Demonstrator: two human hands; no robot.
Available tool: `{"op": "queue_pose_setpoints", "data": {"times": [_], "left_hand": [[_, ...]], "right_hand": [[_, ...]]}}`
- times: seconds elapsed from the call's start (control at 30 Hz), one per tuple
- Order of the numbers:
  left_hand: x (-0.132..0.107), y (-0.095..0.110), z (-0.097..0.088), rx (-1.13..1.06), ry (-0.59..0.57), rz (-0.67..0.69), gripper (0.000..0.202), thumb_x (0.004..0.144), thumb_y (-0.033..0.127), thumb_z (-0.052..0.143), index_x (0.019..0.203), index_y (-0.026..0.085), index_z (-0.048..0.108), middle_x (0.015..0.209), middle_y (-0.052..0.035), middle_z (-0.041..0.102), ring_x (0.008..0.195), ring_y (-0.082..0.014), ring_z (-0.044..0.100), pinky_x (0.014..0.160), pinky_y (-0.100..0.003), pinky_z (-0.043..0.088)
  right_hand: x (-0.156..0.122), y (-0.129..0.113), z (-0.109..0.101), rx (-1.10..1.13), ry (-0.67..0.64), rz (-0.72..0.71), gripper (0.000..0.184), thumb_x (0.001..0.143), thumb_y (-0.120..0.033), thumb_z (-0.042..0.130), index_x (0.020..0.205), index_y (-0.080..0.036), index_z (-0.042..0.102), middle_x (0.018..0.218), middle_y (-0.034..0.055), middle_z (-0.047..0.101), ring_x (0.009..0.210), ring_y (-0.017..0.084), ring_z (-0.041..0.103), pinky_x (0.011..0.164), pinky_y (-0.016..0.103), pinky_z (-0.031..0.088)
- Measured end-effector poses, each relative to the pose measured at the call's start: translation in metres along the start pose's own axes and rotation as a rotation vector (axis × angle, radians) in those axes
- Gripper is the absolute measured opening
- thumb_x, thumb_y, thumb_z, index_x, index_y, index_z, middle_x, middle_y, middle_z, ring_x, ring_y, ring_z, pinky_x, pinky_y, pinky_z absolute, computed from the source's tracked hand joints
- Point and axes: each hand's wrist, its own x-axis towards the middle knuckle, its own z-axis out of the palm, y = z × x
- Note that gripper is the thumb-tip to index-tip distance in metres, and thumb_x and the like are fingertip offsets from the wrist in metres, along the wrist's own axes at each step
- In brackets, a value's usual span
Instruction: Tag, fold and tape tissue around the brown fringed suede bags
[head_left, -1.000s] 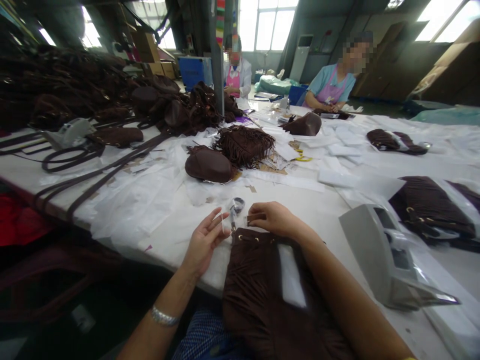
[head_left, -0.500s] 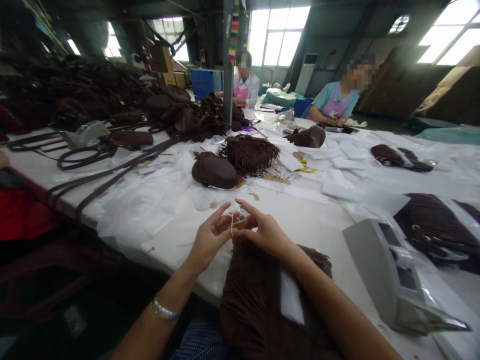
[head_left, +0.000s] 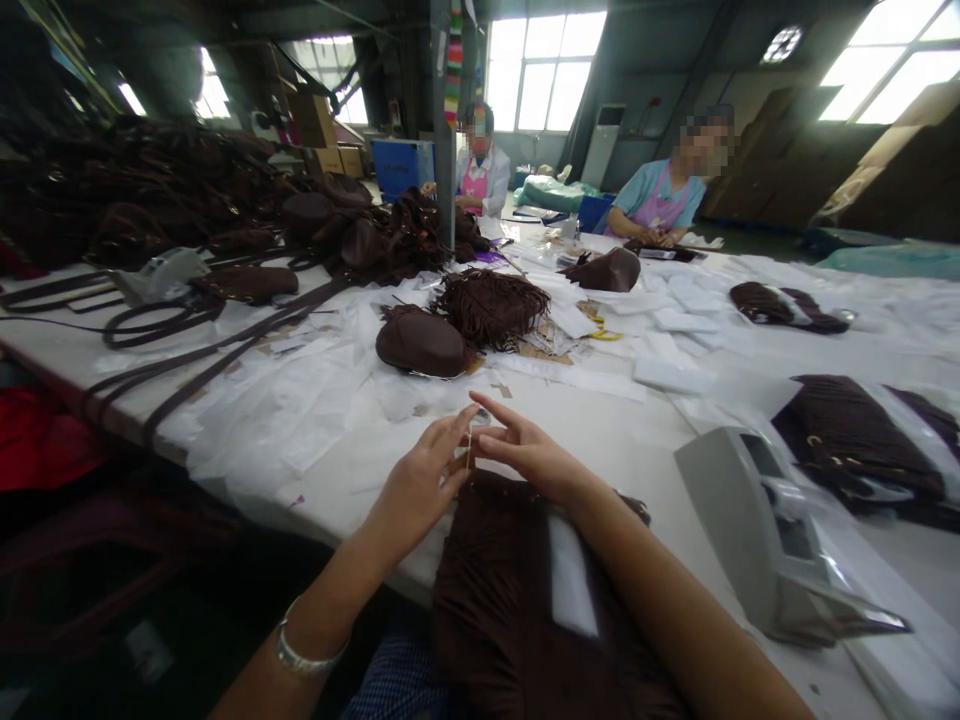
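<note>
A dark brown fringed bag (head_left: 487, 590) lies in front of me at the table's edge, with a white strip (head_left: 571, 580) along its side. Over its far end, my left hand (head_left: 424, 485) and my right hand (head_left: 536, 455) meet with bent fingers. A thin white string (head_left: 470, 447) runs between the fingertips, and both hands are closed on it. Something small, shiny and grey (head_left: 481, 415) shows between the fingers; its kind is unclear. My left wrist carries a silver band (head_left: 304, 655).
To the right stands a grey tape dispenser (head_left: 750, 540) near a wrapped brown bag (head_left: 855, 430). Ahead lie a rounded brown bag (head_left: 420, 340) and a fringed one (head_left: 491, 305). Long straps (head_left: 225, 345) cross the left side. Two people sit across the table, by a metal post (head_left: 444, 150).
My left hand has turned, its back now more toward me, and the fingers of both hands have drawn closer. The white string's loop looks narrower. The view has shifted slightly.
</note>
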Motion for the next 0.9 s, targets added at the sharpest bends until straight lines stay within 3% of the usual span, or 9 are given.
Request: {"op": "queue_pose_setpoints", "data": {"times": [0.1, 0.17, 0.3, 0.37, 0.43, 0.53, 0.6, 0.73, 0.9], "left_hand": [[-0.006, -0.004, 0.001, 0.017, 0.115, -0.092, 0.078, 0.079, 0.019, 0.069, 0.149, 0.036, 0.038, 0.124, -0.0043, 0.06, 0.078, -0.0137, 0.06, 0.082, -0.03, 0.053], [-0.013, -0.012, 0.0, -0.058, 0.189, -0.192, 0.076, 0.08, 0.025, 0.068, 0.15, 0.03, 0.037, 0.117, -0.0046, 0.061, 0.079, -0.013, 0.06, 0.079, -0.029, 0.053], [-0.029, -0.028, -0.006, -0.369, 0.323, -0.389, 0.079, 0.077, 0.035, 0.073, 0.148, 0.023, 0.039, 0.109, -0.0039, 0.062, 0.088, -0.0143, 0.062, 0.076, -0.025, 0.053], [-0.04, -0.031, -0.013, -0.447, 0.42, -0.453, 0.081, 0.073, 0.036, 0.077, 0.146, 0.023, 0.043, 0.11, -0.0038, 0.062, 0.09, -0.0143, 0.062, 0.076, -0.024, 0.052], [-0.052, -0.03, -0.022, -0.482, 0.487, -0.502, 0.082, 0.07, 0.036, 0.079, 0.144, 0.024, 0.046, 0.112, -0.004, 0.062, 0.092, -0.0146, 0.062, 0.076, -0.023, 0.051], [-0.076, -0.028, -0.035, -0.496, 0.526, -0.551, 0.084, 0.067, 0.037, 0.082, 0.143, 0.024, 0.048, 0.112, -0.0043, 0.063, 0.091, -0.0144, 0.062, 0.073, -0.021, 0.05], [-0.095, -0.028, -0.04, -0.52, 0.556, -0.59, 0.086, 0.065, 0.037, 0.084, 0.142, 0.024, 0.05, 0.111, -0.0041, 0.063, 0.091, -0.0144, 0.062, 0.074, -0.022, 0.05], [-0.13, -0.027, -0.037, -0.601, 0.594, -0.67, 0.087, 0.06, 0.037, 0.086, 0.139, 0.022, 0.053, 0.108, -0.003, 0.062, 0.091, -0.0152, 0.063, 0.078, -0.024, 0.052], [-0.153, -0.032, -0.022, -0.555, 0.519, -0.611, 0.087, 0.064, 0.043, 0.083, 0.141, 0.02, 0.05, 0.108, -0.0037, 0.062, 0.094, -0.0187, 0.066, 0.077, -0.026, 0.057]], "right_hand": [[0.002, 0.004, -0.007, 0.091, 0.218, 0.026, 0.062, 0.084, -0.043, 0.073, 0.137, -0.022, 0.052, 0.102, 0.0065, 0.074, 0.1, 0.018, 0.07, 0.097, 0.034, 0.05], [0.004, 0.008, -0.012, 0.03, 0.315, 0.031, 0.052, 0.085, -0.047, 0.069, 0.127, -0.02, 0.059, 0.094, 0.0054, 0.074, 0.092, 0.016, 0.071, 0.091, 0.032, 0.053], [0.008, 0.014, -0.017, -0.516, 0.434, -0.071, 0.036, 0.089, -0.043, 0.062, 0.115, -0.019, 0.066, 0.087, 0.006, 0.075, 0.084, 0.018, 0.071, 0.08, 0.032, 0.055], [0.006, 0.011, -0.016, -0.777, 0.421, -0.132, 0.033, 0.091, -0.039, 0.059, 0.116, -0.02, 0.068, 0.09, 0.0056, 0.076, 0.086, 0.019, 0.071, 0.081, 0.033, 0.054], [-0.001, 0.004, -0.012, -0.967, 0.31, -0.151, 0.034, 0.093, -0.039, 0.056, 0.12, -0.024, 0.067, 0.102, 0.0049, 0.076, 0.09, 0.019, 0.071, 0.084, 0.033, 0.054], [-0.019, -0.008, -0.005, -1.22, 0.124, -0.084, 0.036, 0.092, -0.039, 0.058, 0.123, -0.026, 0.068, 0.114, 0.0047, 0.074, 0.093, 0.022, 0.07, 0.086, 0.035, 0.053], [-0.032, -0.011, -0.003, -1.346, 0.068, -0.029, 0.034, 0.091, -0.037, 0.059, 0.121, -0.025, 0.069, 0.113, 0.0064, 0.074, 0.097, 0.025, 0.07, 0.088, 0.036, 0.052], [-0.046, -0.004, -0.005, -1.384, 0.045, 0.013, 0.026, 0.092, -0.035, 0.056, 0.106, -0.023, 0.075, 0.104, 0.0057, 0.076, 0.096, 0.024, 0.07, 0.088, 0.034, 0.05], [-0.044, -0.006, 0.0, -1.393, 0.157, -0.012, 0.024, 0.092, -0.033, 0.057, 0.1, -0.023, 0.076, 0.096, 0.0034, 0.077, 0.089, 0.021, 0.07, 0.082, 0.029, 0.049]]}}
